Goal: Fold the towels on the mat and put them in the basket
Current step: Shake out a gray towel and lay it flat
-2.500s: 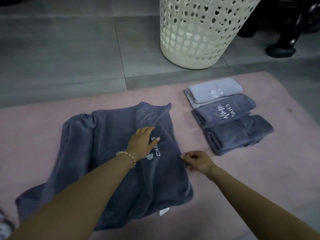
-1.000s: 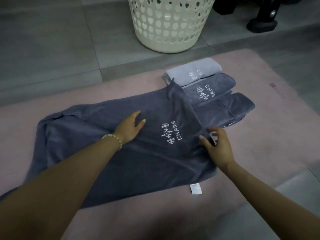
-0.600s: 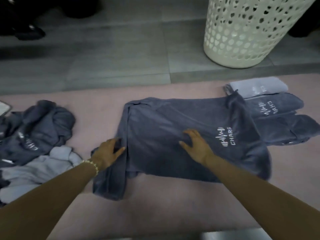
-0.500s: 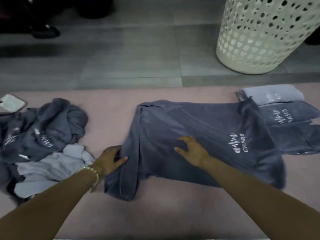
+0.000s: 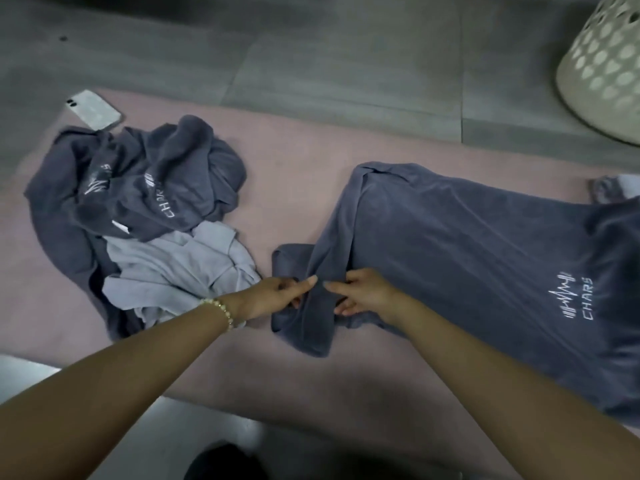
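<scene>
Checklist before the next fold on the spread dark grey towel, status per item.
1. Grip: left hand pinches the dark grey terry towel at its bunched end: ok.
2. Grip: right hand holds the same end: ok.
3. Towel flat: not ok, that end is rumpled.
4. Bare pink mat beside the crumpled towel pile: ok.
5. Room in the cream perforated basket: cannot tell.

Slate-blue towel point(image 5: 467, 254) — pink mat point(image 5: 294, 168)

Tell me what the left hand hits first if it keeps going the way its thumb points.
The left hand pinches the dark towel at its bunched end; straight on, it would likely meet the right hand just across that fold.
</scene>
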`<state>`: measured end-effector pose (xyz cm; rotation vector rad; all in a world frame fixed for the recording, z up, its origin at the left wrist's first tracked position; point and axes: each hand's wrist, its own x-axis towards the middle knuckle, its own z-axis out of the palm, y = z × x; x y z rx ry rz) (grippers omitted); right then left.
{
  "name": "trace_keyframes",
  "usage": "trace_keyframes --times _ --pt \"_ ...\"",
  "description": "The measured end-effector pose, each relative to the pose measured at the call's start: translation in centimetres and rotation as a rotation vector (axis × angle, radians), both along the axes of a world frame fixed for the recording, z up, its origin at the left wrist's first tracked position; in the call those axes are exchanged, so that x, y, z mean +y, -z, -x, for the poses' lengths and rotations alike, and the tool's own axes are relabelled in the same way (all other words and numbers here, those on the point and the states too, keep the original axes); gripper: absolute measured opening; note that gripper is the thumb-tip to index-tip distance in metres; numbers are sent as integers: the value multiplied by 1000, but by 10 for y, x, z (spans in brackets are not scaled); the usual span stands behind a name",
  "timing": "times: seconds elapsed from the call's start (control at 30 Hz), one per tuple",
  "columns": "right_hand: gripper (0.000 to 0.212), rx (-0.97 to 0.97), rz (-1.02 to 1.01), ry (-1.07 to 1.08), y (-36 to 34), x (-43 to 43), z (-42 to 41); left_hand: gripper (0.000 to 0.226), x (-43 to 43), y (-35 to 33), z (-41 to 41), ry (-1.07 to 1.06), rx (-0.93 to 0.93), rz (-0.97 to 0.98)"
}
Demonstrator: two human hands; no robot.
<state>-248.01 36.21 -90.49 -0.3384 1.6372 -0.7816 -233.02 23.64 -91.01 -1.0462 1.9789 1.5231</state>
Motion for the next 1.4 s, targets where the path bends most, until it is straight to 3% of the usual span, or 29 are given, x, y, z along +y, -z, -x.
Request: trace_keyframes --times 0.07,0.13,0.23,0.3,0.33,0.4,0.47,0.53,0.6,0.67,0.73,0.8,0.87,0.9,0.93,1.0,1.1,1.17,1.23,1.3,1.4 --pt "30 -93 129 135 -14 -9 -1 87 3 -8 -9 76 72 -122" --pt "29 -123 239 181 -32 -23 1 68 2 -18 -12 78 143 -155" --pt "20 -121 383 229 -63 -49 9 33 -20 -53 -8 -56 268 -163" --pt "12 -156 490 328 -85 -69 17 23 -48 -88 -3 -185 347 -302" --pt "11 -175 544 376 -95 -79 21 19 -62 -107 1 -246 389 -363" --pt "12 -212 629 428 -109 -98 27 34 -88 -132 11 -411 490 -350" --pt "19 -221 654 395 -108 -114 30 48 -106 -143 19 -615 560 -191" --pt "24 -183 594 343 -95 -119 29 34 -125 -120 14 -819 542 -59" --pt "21 -58 484 276 -71 -110 24 53 -139 -81 -6 -931 350 70" --pt "12 108 387 152 -43 -91 13 72 -142 -39 -39 -863 138 219" --pt "3 213 317 -16 -15 -68 -1 71 -133 -17 -63 -699 53 341" --pt "14 281 243 -206 11 -48 -13 74 -124 -6 -82 -412 -84 585" --pt "31 466 234 -374 29 -35 -21 60 -122 -1 -92 -211 -247 858" --pt "39 565 243 -417 35 -31 -24 51 -124 -1 -95 -190 -266 890" --pt "47 644 242 -457 37 -28 -27 43 -125 -6 -94 -241 -227 845" --pt "54 762 221 -533 38 -23 -32 26 -128 -13 -96 -466 58 628" --pt "42 815 188 -507 42 -22 -34 15 -125 -28 -89 -835 403 177" --pt "25 695 205 -474 37 -27 -32 22 -129 -40 -85 -996 473 -37" --pt "16 433 283 -445 23 -37 -31 37 -142 -55 -87 -1086 533 -154" --pt "13 148 310 -418 2 -46 -37 58 -155 -67 -95 -1139 588 -183" --pt "27 16 162 -554 3 -45 -51 46 -154 -64 -110 -1066 370 -58"
